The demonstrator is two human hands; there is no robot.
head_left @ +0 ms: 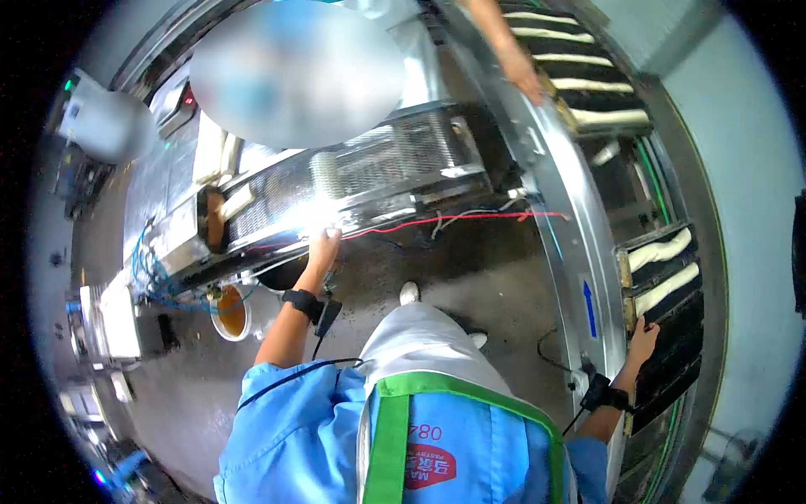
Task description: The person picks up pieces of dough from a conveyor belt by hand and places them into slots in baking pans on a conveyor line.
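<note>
My left hand is at the near edge of the mesh conveyor, its fingers curled closed. Glare over the fingertips hides what they hold, if anything. To my right, my right hand rests over the left edge of a black grooved tray. Its fingers are slightly apart, with one fingertip against the end of a pale dough strip. Another dough strip lies in the groove above it. Dark grooves show below my hand.
A co-worker's hand touches a farther tray holding several dough strips. A steel rail with a blue arrow runs beside the trays. A red cord spans the gap between conveyor and rail. A white bucket stands lower left.
</note>
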